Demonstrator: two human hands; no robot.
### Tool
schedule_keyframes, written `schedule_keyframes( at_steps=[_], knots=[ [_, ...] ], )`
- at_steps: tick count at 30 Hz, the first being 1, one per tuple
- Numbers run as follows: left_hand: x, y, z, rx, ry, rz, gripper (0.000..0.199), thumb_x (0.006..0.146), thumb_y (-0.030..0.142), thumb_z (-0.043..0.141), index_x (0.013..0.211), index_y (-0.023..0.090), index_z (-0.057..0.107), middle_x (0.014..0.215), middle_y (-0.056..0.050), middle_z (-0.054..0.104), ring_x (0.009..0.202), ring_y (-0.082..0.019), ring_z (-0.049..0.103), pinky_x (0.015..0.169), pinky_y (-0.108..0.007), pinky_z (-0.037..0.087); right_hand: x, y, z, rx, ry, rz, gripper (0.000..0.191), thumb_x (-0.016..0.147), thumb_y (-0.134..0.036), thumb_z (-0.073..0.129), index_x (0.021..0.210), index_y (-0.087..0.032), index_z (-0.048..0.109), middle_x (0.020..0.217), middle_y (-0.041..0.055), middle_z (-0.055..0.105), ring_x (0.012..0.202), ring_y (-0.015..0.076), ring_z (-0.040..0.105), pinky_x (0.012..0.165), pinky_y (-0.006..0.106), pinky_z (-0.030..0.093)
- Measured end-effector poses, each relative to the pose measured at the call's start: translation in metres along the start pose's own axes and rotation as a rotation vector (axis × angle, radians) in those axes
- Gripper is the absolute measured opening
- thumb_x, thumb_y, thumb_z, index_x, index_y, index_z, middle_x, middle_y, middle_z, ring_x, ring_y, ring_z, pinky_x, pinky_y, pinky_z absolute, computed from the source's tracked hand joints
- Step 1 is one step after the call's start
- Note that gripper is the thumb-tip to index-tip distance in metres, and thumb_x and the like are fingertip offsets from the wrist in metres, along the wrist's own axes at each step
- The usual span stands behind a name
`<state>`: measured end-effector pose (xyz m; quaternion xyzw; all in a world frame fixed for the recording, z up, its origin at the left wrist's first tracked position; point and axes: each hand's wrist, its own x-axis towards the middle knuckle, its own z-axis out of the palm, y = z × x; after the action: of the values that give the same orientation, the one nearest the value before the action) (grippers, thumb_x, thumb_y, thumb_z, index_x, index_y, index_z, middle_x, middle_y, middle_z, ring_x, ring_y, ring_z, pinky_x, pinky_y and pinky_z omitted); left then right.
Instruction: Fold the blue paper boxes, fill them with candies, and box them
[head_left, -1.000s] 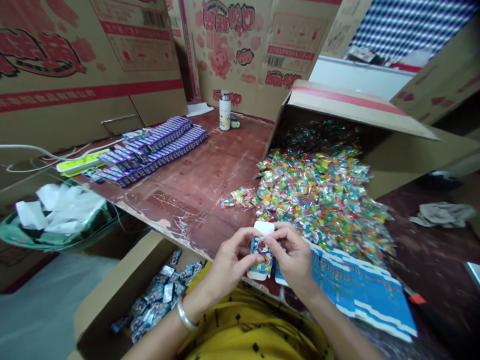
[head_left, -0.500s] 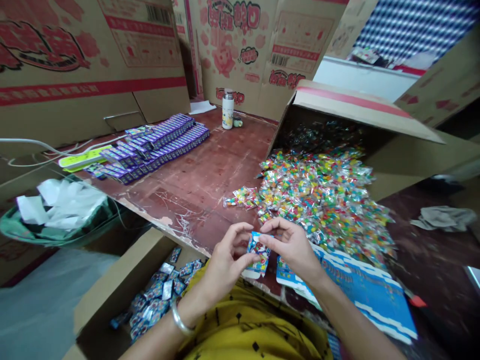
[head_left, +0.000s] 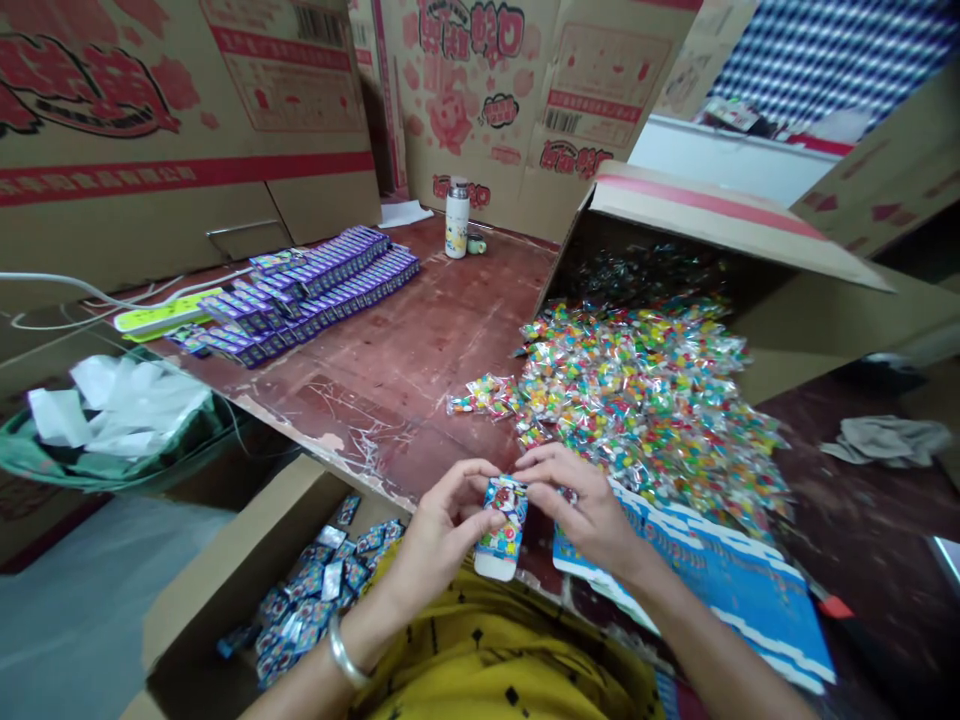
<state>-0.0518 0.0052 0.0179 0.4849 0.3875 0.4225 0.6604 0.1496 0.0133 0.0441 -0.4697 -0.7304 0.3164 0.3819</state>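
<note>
A small blue printed box with a white end flap is gripped between the thumb and fingers of my left hand. My right hand is bent at the top right of that box, its fingertips close to the upper edge; whether they pinch something there is hard to see. Flat blue cartons lie overlapped on the table beneath and right of my right hand. Beyond them spreads a heap of clear packets of colourful candy, spilling from a tipped cardboard box.
Rows of purple boxes stand at the left of the red table, with a white bottle at the back. Below the front edge, an open carton holds blue boxes. A green bag contains white paper.
The small box has turned more upright and moved slightly left and down, its white flap now showing at the bottom. My right fingers have shifted off its face to the upper right.
</note>
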Motion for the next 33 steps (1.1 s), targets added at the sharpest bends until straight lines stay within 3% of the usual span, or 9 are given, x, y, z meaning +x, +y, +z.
schedule_keyframes(
  at_steps=[3,5,8,12,14,17,22,28,33],
  knots=[
    [0.005,-0.003,-0.018,-0.009,0.117,-0.035,0.033,0.073,0.026,0.073,0.087,0.020,0.044,0.076,0.004,0.060,0.069,-0.011,0.060,0.062,-0.020,0.047,0.011,0.030,-0.012,-0.187,0.112,0.152,0.016,0.092,-0.032,0.052,0.093,-0.022,0.064,0.088,0.0041,0.065,0.078,0.0191,0.062,0.068,0.030,0.048],
    [0.009,-0.003,-0.030,0.026,0.195,-0.053,0.037,0.072,0.031,0.074,0.083,0.020,0.040,0.072,0.006,0.057,0.061,-0.009,0.056,0.054,-0.017,0.044,0.020,0.048,-0.015,-0.395,0.046,0.162,0.011,0.088,-0.031,0.058,0.092,-0.022,0.064,0.087,0.0038,0.066,0.080,0.0199,0.062,0.070,0.031,0.048],
    [0.012,-0.004,-0.040,0.050,0.254,-0.081,0.039,0.074,0.035,0.071,0.097,0.021,0.044,0.082,0.004,0.058,0.058,-0.009,0.055,0.048,-0.017,0.043,0.029,0.062,-0.005,-0.684,-0.087,0.114,0.026,0.079,-0.036,0.069,0.100,-0.022,0.063,0.097,0.0070,0.068,0.095,0.0255,0.061,0.080,0.036,0.047],
    [0.014,-0.006,-0.043,0.061,0.249,-0.071,0.050,0.076,0.031,0.069,0.119,0.020,0.045,0.099,-0.003,0.058,0.083,-0.015,0.060,0.069,-0.027,0.052,0.033,0.067,0.012,-0.881,-0.068,0.136,0.024,0.084,-0.032,0.064,0.105,-0.020,0.062,0.103,0.0121,0.067,0.097,0.0276,0.061,0.077,0.035,0.047],
    [0.015,-0.008,-0.042,0.137,0.211,-0.062,0.044,0.077,0.029,0.067,0.118,0.017,0.052,0.104,-0.006,0.060,0.091,-0.017,0.059,0.077,-0.028,0.050,0.033,0.068,0.012,-0.840,-0.043,0.125,0.012,0.089,-0.025,0.056,0.097,-0.021,0.064,0.097,0.0100,0.068,0.091,0.0247,0.063,0.075,0.033,0.047],
    [0.017,-0.010,-0.039,0.217,0.117,-0.078,0.030,0.078,0.028,0.066,0.104,0.015,0.061,0.099,-0.006,0.065,0.088,-0.017,0.059,0.077,-0.027,0.047,0.032,0.057,0.003,-0.540,0.106,0.129,0.016,0.094,-0.030,0.049,0.091,-0.023,0.063,0.088,0.0054,0.069,0.081,0.0206,0.065,0.073,0.031,0.049],
    [0.019,-0.016,-0.022,0.118,0.010,-0.083,0.022,0.076,0.029,0.068,0.091,0.015,0.060,0.086,-0.003,0.067,0.078,-0.016,0.061,0.075,-0.028,0.048,0.026,0.010,-0.002,0.058,0.266,0.182,0.017,0.090,-0.037,0.057,0.096,-0.021,0.058,0.084,0.0033,0.068,0.076,0.0188,0.066,0.065,0.028,0.052],
    [0.014,-0.010,-0.005,0.102,-0.044,-0.050,0.023,0.078,0.027,0.067,0.096,0.016,0.060,0.093,-0.005,0.067,0.082,-0.017,0.062,0.077,-0.027,0.048,0.023,-0.014,0.006,-0.024,0.267,0.107,0.010,0.091,-0.029,0.055,0.089,-0.023,0.062,0.084,0.0030,0.067,0.079,0.0191,0.064,0.072,0.032,0.051],
    [0.010,-0.005,0.003,0.025,-0.033,0.011,0.027,0.081,0.024,0.064,0.106,0.018,0.055,0.104,-0.007,0.065,0.092,-0.018,0.062,0.082,-0.028,0.049,0.026,-0.013,0.006,-0.291,0.094,-0.084,0.013,0.089,-0.024,0.057,0.084,-0.024,0.069,0.114,0.0068,0.062,0.111,0.0264,0.053,0.097,0.045,0.041]
  ],
)
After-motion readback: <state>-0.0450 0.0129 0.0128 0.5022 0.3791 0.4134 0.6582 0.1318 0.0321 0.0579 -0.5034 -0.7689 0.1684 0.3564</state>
